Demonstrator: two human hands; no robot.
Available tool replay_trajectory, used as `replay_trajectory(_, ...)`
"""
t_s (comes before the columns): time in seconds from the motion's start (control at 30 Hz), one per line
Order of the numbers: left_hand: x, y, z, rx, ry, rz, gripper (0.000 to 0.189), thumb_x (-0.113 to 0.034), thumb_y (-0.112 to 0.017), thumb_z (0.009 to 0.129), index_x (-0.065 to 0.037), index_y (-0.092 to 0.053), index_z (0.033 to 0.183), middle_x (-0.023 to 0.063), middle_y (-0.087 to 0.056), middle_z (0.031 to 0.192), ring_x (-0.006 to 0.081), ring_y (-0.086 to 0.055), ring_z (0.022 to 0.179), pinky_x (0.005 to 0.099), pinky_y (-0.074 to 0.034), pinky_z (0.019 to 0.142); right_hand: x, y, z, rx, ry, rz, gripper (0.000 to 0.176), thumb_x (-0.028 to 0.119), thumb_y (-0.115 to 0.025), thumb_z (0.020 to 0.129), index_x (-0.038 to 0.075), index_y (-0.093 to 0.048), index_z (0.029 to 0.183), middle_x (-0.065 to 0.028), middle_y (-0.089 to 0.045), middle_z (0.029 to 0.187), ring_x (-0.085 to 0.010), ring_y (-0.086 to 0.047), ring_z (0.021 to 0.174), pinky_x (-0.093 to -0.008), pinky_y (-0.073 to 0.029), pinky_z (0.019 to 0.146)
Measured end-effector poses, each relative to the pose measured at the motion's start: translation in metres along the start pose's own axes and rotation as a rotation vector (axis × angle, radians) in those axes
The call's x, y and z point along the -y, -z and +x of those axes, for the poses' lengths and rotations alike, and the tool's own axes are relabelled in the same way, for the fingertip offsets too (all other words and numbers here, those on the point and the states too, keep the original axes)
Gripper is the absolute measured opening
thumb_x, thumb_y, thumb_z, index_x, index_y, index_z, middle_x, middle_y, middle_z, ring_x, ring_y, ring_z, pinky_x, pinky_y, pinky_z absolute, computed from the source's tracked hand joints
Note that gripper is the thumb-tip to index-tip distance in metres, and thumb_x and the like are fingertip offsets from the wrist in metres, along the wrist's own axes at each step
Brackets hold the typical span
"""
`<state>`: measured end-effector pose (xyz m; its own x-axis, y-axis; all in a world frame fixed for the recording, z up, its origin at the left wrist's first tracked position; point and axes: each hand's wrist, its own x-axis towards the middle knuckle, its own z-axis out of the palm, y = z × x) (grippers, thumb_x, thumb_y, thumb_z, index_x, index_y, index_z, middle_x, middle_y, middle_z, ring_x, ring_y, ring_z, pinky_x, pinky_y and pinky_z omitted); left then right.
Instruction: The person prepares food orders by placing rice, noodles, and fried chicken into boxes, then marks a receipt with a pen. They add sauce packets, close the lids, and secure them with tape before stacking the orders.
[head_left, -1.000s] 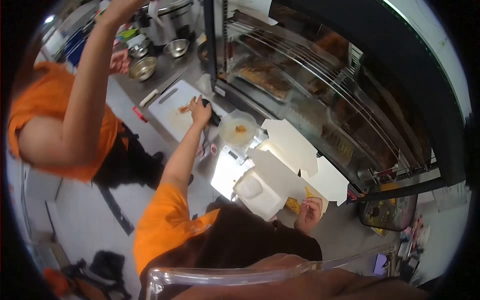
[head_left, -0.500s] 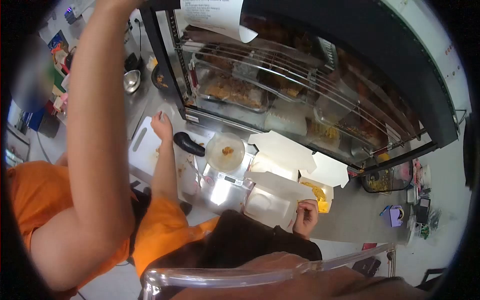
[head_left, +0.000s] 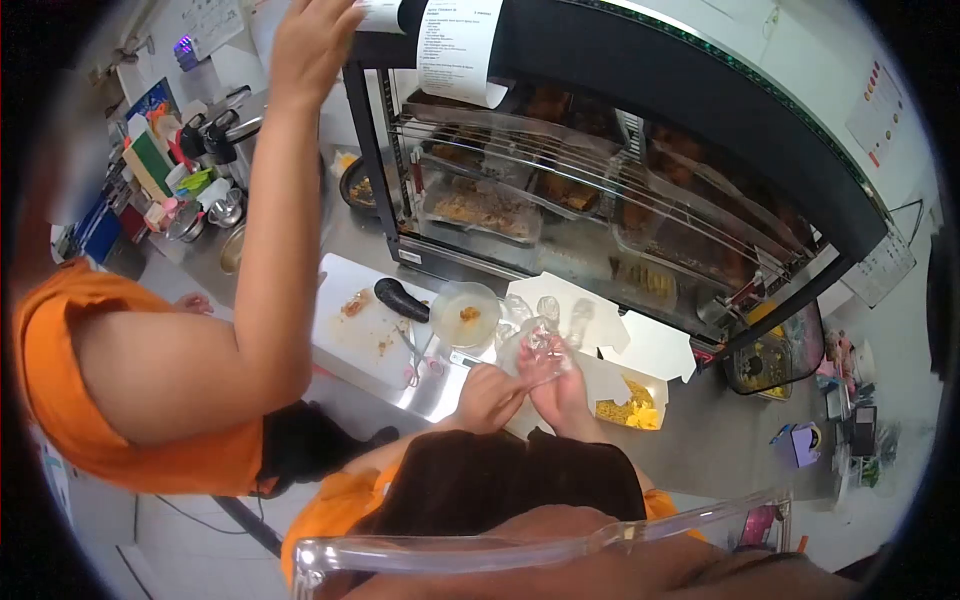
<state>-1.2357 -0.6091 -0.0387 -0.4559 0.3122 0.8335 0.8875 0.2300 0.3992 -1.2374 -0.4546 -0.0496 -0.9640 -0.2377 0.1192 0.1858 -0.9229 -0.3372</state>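
A clear plastic glove [head_left: 541,340] covers the fingers of my right hand [head_left: 560,385], which point up with the palm toward me. Its loose fingertips stick out beyond mine. My left hand [head_left: 490,397] pinches at the glove's edge by the right palm. Behind my hands are white paper boxes [head_left: 655,343] with lids up, partly hidden. One open box holds yellow noodles [head_left: 628,408] and bright yellow pieces. Left of my hands, a round translucent bowl [head_left: 468,328] with a little orange-brown food sits on a scale [head_left: 462,360].
Scissors [head_left: 413,350] and a long shiny black thing [head_left: 400,298] lie on a white cutting board [head_left: 345,325]. A co-worker's arm [head_left: 280,220] reaches up toward receipts [head_left: 458,45] on the glass food cabinet [head_left: 600,130]. A black-rimmed container [head_left: 770,350] stands right.
My hands came together from the board and the boxes, and a plastic glove now shows on the right one. The view shifted. The co-worker's raised hand has come into view near the receipts.
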Motion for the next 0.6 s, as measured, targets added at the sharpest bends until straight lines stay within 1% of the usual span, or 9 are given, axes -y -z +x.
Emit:
replay_trajectory(0.03, -0.01, -0.003, 0.006, -0.035, 0.049, 0.007, 0.022, -0.007, -0.072, 0.065, -0.009, -0.065, 0.085, 0.0021, -0.059, 0.076, 0.0199, -0.055, 0.07, 0.0328, -0.039, 0.064, 0.003, -0.038, -0.007, -0.067, 0.058, -0.252, 0.055, 0.035, -0.05, 0.091, 0.014, -0.031, 0.138, -0.0157, -0.039, 0.137, -0.0337, -0.043, 0.121, -0.0457, -0.035, 0.102)
replay_trajectory(0.07, -0.018, -0.005, 0.011, -0.07, 0.099, 0.014, 0.022, -0.007, -0.072, 0.065, -0.009, -0.065, 0.085, 0.0012, -0.059, 0.075, 0.0194, -0.055, 0.07, 0.0324, -0.038, 0.065, 0.006, -0.049, -0.013, 0.0, 0.071, -0.263, 0.059, 0.04, -0.049, 0.09, 0.017, -0.028, 0.14, -0.0145, -0.033, 0.14, -0.0343, -0.037, 0.125, -0.0483, -0.033, 0.102)
replay_trajectory(0.13, -0.03, -0.007, 0.013, -0.05, 0.044, 0.018, 0.022, -0.009, -0.073, 0.065, -0.012, -0.066, 0.086, -0.0007, -0.057, 0.073, 0.0183, -0.054, 0.07, 0.0314, -0.038, 0.068, 0.013, -0.061, -0.022, 0.133, 0.094, -0.289, 0.067, 0.051, -0.047, 0.088, 0.022, -0.022, 0.143, -0.0121, -0.022, 0.147, -0.0354, -0.027, 0.132, -0.0535, -0.029, 0.104)
replay_trajectory(0.23, -0.037, -0.017, 0.007, -0.02, -0.046, -0.032, 0.022, -0.013, -0.074, 0.065, -0.013, -0.068, 0.086, -0.0015, -0.056, 0.071, 0.0182, -0.053, 0.071, 0.0314, -0.037, 0.069, 0.021, -0.067, -0.033, 0.102, 0.2, -0.462, 0.077, 0.064, -0.045, 0.083, 0.033, -0.011, 0.145, -0.0046, -0.009, 0.151, -0.0347, -0.014, 0.137, -0.0567, -0.028, 0.103)
replay_trajectory(0.33, -0.047, -0.03, 0.007, 0.142, -0.161, -0.233, 0.02, -0.015, -0.074, 0.067, -0.013, -0.068, 0.086, -0.0012, -0.054, 0.07, 0.0185, -0.053, 0.071, 0.0313, -0.037, 0.069, 0.031, -0.068, -0.027, 0.03, 0.503, -0.578, 0.079, 0.071, -0.04, 0.08, 0.037, -0.009, 0.144, 0.0, -0.006, 0.152, -0.0355, -0.012, 0.137, -0.0587, -0.026, 0.102)
replay_trajectory(0.37, -0.048, -0.03, 0.009, 0.226, -0.2, -0.294, 0.02, -0.015, -0.073, 0.069, -0.013, -0.067, 0.088, -0.0004, -0.055, 0.072, 0.0193, -0.053, 0.073, 0.0315, -0.038, 0.07, 0.033, -0.073, -0.03, -0.014, 0.554, -0.518, 0.082, 0.076, -0.036, 0.077, 0.037, -0.007, 0.144, -0.0009, -0.006, 0.152, -0.0358, -0.013, 0.136, -0.0587, -0.027, 0.102)
replay_trajectory(0.47, -0.047, -0.048, 0.001, 0.37, -0.28, -0.428, 0.022, -0.012, -0.076, 0.07, -0.009, -0.068, 0.09, 0.0011, -0.057, 0.074, 0.0183, -0.055, 0.072, 0.0326, -0.039, 0.067, 0.068, -0.091, -0.036, -0.132, 0.677, -0.487, 0.087, 0.081, -0.027, 0.075, 0.035, -0.002, 0.145, 0.0004, -0.004, 0.152, -0.0355, -0.012, 0.137, -0.0614, -0.016, 0.104)
replay_trajectory(0.53, -0.06, -0.036, 0.01, 0.381, -0.161, -0.421, 0.022, -0.011, -0.073, 0.073, -0.009, -0.065, 0.094, 0.0039, -0.06, 0.085, 0.0205, -0.056, 0.081, 0.0336, -0.041, 0.072, 0.117, -0.096, -0.04, -0.217, 0.866, -0.505, 0.089, 0.077, -0.031, 0.078, 0.027, -0.003, 0.146, -0.0032, -0.004, 0.152, -0.0385, -0.014, 0.136, -0.0608, -0.015, 0.105)
replay_trajectory(0.6, -0.067, -0.031, 0.011, 0.342, -0.068, -0.4, 0.02, -0.011, -0.07, 0.075, -0.008, -0.063, 0.094, 0.006, -0.06, 0.09, 0.0225, -0.057, 0.085, 0.0337, -0.042, 0.076, 0.182, -0.1, -0.045, -0.457, 1.078, -0.661, 0.088, 0.07, -0.037, 0.082, 0.02, -0.003, 0.146, -0.0066, -0.006, 0.152, -0.0366, -0.019, 0.134, -0.0579, -0.018, 0.105)
